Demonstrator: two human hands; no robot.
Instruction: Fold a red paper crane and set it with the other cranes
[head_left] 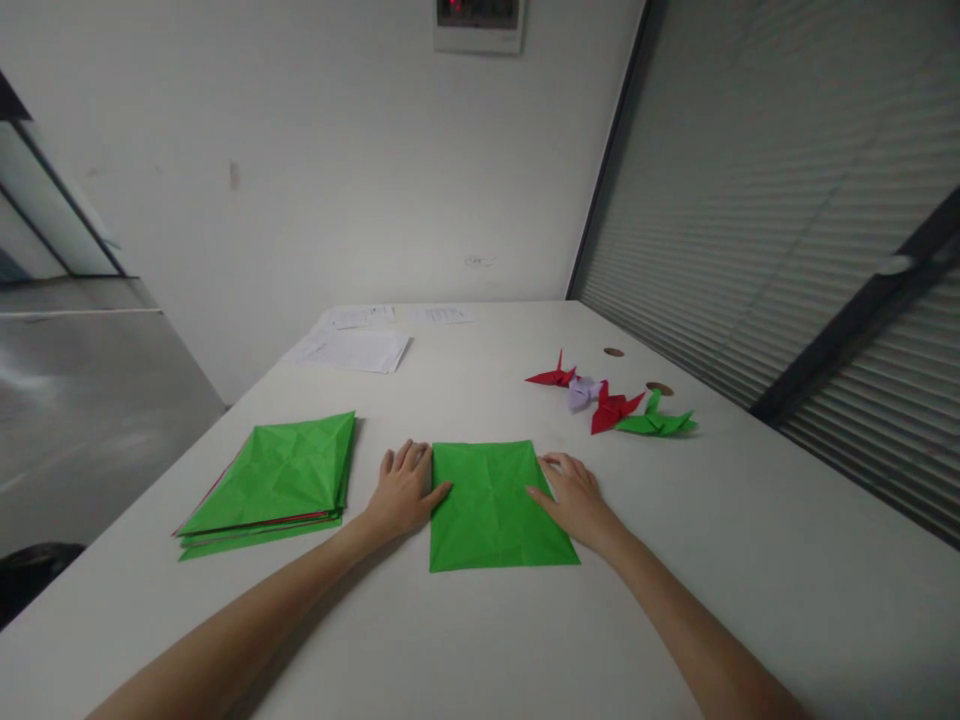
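Observation:
A square sheet of green origami paper, marked with creases, lies flat on the white table in front of me. At its left edge rests my left hand, fingers stretched out and the thumb on the paper. My right hand is at the opposite edge, its thumb also on the sheet and its fingers extended beside it. Neither hand grips the paper. To the left of my left hand is a stack of creased paper sheets, mostly green with some red edges showing.
Several folded paper cranes stand at the right: a red crane, a pale purple one, another red one and a green one. White papers lie at the far left. Window blinds border the table's right side.

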